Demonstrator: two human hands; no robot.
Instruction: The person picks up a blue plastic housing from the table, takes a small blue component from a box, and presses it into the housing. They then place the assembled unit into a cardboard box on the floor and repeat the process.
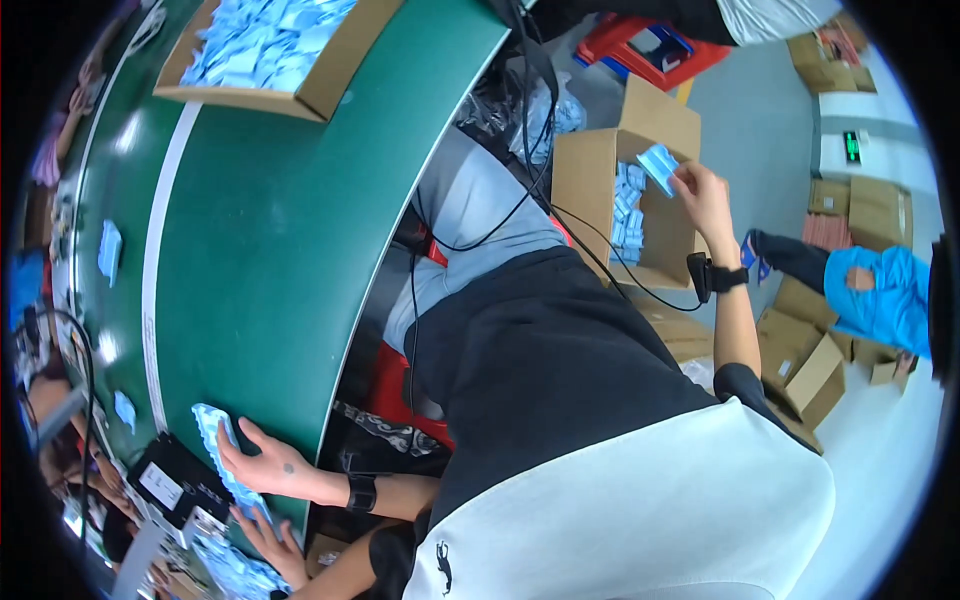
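Observation:
My right hand (702, 203) pinches a folded light-blue piece (658, 168) by its lower corner, above an open cardboard box (582, 190). Inside that box lie rows of similar small blue pieces (627, 215). At the table's left side, my left hand (268, 468) is curled over a long light-blue row of pieces (210, 420), its thumb raised apart and its fingertips on the row. The row's middle is partly covered by my fingers. Another person's hand (270, 548) touches the near end of the same row.
The green table (270, 230) carries a cardboard box of loose blue pieces (270, 45), a black device (170, 480) and a few single blue pieces (110, 250). A dark cable (560, 195) crosses beside my leg. Other people and stacked cartons (880, 220) stand around.

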